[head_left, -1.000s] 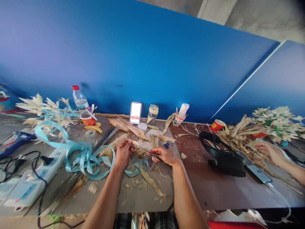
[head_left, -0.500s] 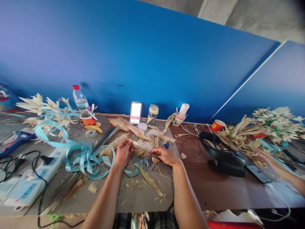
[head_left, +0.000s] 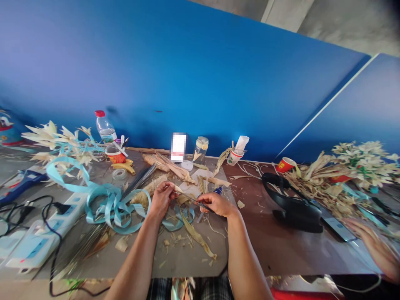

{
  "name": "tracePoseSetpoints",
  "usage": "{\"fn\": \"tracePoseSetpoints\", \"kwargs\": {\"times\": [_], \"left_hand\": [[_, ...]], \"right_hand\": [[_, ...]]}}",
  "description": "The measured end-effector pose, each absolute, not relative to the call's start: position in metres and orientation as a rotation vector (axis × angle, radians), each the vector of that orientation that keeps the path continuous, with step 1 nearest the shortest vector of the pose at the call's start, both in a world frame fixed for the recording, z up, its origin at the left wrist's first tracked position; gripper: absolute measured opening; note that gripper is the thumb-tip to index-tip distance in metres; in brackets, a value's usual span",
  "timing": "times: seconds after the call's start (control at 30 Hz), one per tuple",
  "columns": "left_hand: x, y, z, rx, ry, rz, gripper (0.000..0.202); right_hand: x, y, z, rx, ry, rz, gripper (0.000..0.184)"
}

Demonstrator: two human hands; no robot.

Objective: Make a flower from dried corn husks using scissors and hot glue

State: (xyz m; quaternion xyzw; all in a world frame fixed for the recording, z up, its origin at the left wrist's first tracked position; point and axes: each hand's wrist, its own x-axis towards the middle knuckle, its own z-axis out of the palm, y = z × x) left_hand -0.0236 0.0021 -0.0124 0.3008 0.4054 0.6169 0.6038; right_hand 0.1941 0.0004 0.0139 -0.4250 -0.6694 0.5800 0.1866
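Near the middle of the table, my left hand (head_left: 163, 196) pinches a small pale piece of corn husk (head_left: 178, 189) between thumb and fingertips. My right hand (head_left: 217, 203) is closed around a slim dark metal tool that looks like tweezers (head_left: 204, 205). Its thin tip points left and reaches the husk piece; whether it grips the husk I cannot tell. Below my hands lie a long twisted husk strip (head_left: 196, 237) and small scraps. A loose pile of light-blue ribbon (head_left: 109, 204) sits left of my left hand.
Dry corn cobs (head_left: 156, 161) and husks lie behind my hands. Thin wires (head_left: 81, 246), a power strip (head_left: 46, 233) and a glue gun (head_left: 23, 183) are on the left. A black headset-like object (head_left: 290, 204), a phone (head_left: 339, 228) and another person's hand (head_left: 368, 239) are on the right.
The other person's hand on the right has moved from the husk pile towards the table's front, beside the phone. My own hands have hardly moved and keep the same grips.
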Motion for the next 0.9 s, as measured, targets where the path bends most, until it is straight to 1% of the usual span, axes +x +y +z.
{"fn": "tracePoseSetpoints", "kwargs": {"times": [0.17,0.4,0.57,0.77,0.9], "left_hand": [[-0.0248,0.0029,-0.0145,0.712,0.943,1.418,0.024],[-0.0253,0.0036,-0.0167,0.7,0.945,1.444,0.026],[-0.0264,0.006,-0.019,0.669,0.945,1.54,0.028],[-0.0276,0.0078,-0.0208,0.616,0.941,1.671,0.031],[-0.0276,0.0067,-0.0183,0.6,0.928,1.694,0.032]], "right_hand": [[0.1951,0.0007,0.0145,-1.21,-1.93,1.58,0.033],[0.1956,0.0003,0.0094,-1.188,-1.888,1.648,0.028],[0.1965,0.0002,0.0075,-1.164,-1.913,1.643,0.031],[0.1952,0.002,0.0066,-1.223,-1.854,1.539,0.035],[0.1953,0.0008,0.0066,-1.174,-1.82,1.595,0.037]]}}
